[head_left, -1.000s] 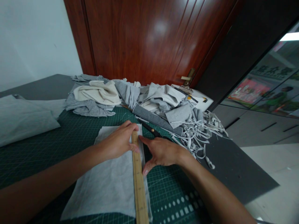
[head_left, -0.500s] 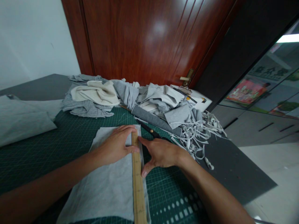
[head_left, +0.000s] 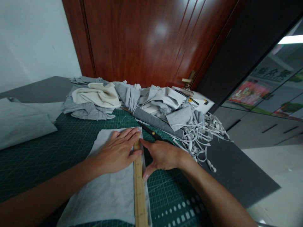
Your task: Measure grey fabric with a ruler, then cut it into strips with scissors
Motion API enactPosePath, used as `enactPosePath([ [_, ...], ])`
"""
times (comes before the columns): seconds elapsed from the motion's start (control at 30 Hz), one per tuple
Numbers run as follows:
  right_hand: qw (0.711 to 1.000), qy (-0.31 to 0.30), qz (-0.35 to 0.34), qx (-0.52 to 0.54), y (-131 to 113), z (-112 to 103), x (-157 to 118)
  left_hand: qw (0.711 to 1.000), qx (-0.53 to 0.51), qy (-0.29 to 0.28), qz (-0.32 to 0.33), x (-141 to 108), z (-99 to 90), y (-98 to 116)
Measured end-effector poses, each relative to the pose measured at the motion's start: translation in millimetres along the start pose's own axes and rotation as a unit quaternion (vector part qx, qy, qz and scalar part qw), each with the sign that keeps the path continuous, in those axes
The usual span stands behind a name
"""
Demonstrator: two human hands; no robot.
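A pale grey piece of fabric [head_left: 109, 195] lies flat on the green cutting mat [head_left: 75, 129]. Along its right edge runs a wooden ruler [head_left: 139, 192], with a narrow strip of the cloth showing beyond it. My left hand [head_left: 119, 151] lies flat across the cloth and the ruler's far end, fingers together and stretched out, thumb on the ruler. On the ruler's right side, my right hand [head_left: 165, 156] has its thumb and forefinger spread apart, their tips at the ruler's edge. Black scissors [head_left: 153, 133] lie just beyond my right hand, their handles partly hidden by it.
Piled cloth [head_left: 99, 96] in grey and cream lines the back of the table. A dark grey fabric roll [head_left: 156, 123] and a tangle of thin strips [head_left: 197, 138] lie at the right. Another pale cloth [head_left: 23, 123] rests at the left. Behind stands a wooden door [head_left: 137, 41].
My left hand has flattened and lies further over the ruler's far end, its fingers now covering that end. My right hand and the ruler look almost unmoved.
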State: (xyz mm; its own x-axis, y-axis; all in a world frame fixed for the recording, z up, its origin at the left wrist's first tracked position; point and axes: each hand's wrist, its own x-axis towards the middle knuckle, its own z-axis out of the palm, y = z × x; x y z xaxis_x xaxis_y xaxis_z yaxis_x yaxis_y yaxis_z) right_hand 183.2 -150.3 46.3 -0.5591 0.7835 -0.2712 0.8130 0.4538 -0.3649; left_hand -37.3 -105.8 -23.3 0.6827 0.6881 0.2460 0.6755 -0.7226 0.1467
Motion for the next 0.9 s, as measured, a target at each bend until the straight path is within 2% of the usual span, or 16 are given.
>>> enactPosePath([
  [0.33,1.000,0.000,-0.004,0.002,1,-1,0,1.000,0.013,0.012,0.007,-4,1.1,1],
  [0.63,1.000,0.003,0.000,0.009,1,1,-1,1.000,-0.016,0.017,-0.011,-7,1.0,1],
  [0.9,1.000,0.002,0.024,0.002,2,1,2,0.997,-0.024,-0.069,-0.037,10,-22.9,1],
])
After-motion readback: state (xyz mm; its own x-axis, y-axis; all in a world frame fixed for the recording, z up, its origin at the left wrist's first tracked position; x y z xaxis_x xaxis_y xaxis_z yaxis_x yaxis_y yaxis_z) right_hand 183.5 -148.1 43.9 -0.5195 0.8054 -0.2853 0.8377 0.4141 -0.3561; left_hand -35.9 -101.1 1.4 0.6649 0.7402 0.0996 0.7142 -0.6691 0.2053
